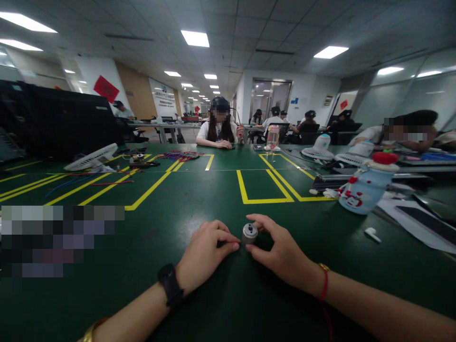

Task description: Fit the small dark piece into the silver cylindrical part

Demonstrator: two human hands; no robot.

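Your right hand (281,251) pinches the small silver metal cylinder (250,233), upright on the dark green desk (228,199) at lower centre | your left hand (206,254), loosely curled, touches its side with fingertips | white-and-blue snowman-patterned bottle (366,187) lies at right.

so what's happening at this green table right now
A person sits at a green table with both hands around a small metal cylinder that stands upright on it. The right hand curls over it with thumb and forefinger, while the left hand touches its base with its fingertips. A snowman-patterned bottle stands to the right. Other people sit at the far side of the table.
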